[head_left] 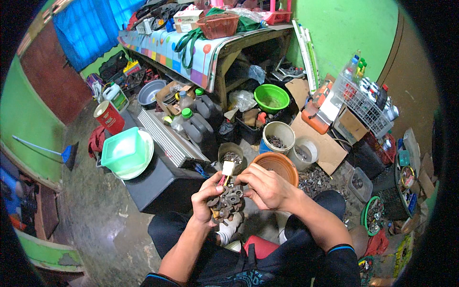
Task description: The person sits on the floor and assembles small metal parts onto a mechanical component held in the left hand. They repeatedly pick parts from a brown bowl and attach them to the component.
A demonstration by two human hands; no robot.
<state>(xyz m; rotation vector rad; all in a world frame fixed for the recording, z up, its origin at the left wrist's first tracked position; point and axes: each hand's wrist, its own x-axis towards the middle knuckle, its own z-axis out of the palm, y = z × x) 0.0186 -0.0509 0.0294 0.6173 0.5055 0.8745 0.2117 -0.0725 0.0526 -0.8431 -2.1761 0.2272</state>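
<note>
In front of my lap, my left hand (203, 201) is closed round a bunch of small dark metal parts (228, 203), several with round holes. Red and yellow wires (223, 180) rise from the bunch to a white block, which looks like a plug connector (228, 168). My right hand (271, 187) meets the bunch from the right, its fingers pinched together against the upper parts. Whatever sits between those fingertips is hidden. Just beyond my hands stands a brown bowl (287, 168), partly covered by the right hand.
Beyond the bowl are a blue-white bucket (278, 130), a whitish bucket (310, 150) and a small pot (229, 150), all with metal bits inside. Loose metal pieces (318, 181) litter the floor at right. A black box (153, 186) bearing green tubs (125, 148) stands left.
</note>
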